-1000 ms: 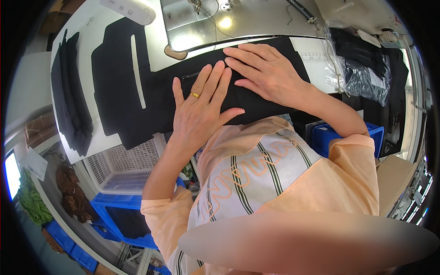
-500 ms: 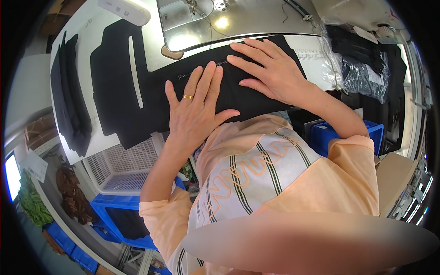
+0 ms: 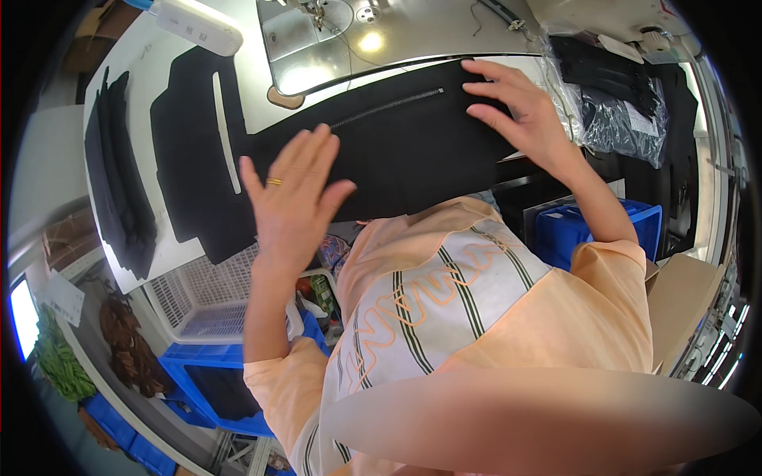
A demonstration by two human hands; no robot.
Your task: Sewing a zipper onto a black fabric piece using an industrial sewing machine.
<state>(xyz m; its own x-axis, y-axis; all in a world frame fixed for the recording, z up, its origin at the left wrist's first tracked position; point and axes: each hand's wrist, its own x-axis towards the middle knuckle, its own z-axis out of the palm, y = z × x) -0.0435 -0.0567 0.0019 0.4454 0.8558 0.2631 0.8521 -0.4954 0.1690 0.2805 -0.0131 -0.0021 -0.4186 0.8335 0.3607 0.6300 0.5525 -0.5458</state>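
Observation:
A black fabric panel (image 3: 413,159) lies across the white table, with a metal-toothed zipper (image 3: 389,107) set in its upper part. Over the panel's left part is my left hand (image 3: 294,194), a gold ring on one finger, its fingers stretched and slightly blurred; whether it touches the cloth I cannot tell. At the panel's upper right corner my right hand (image 3: 528,115) rests with thumb and fingers apart. Left of the panel lies another black cut piece (image 3: 186,151) with a long narrow slot showing white.
Beyond the cloth is a sewing machine's metal bed (image 3: 397,40). Dark cut strips (image 3: 119,174) lie stacked at the far left. Plastic-wrapped black pieces (image 3: 623,119) sit at the right. Below the table edge stand a white basket (image 3: 222,297) and blue crates (image 3: 599,226).
My left hand has slid left and my right hand has moved right to the panel's corner, uncovering most of the zipper. The view has shifted slightly.

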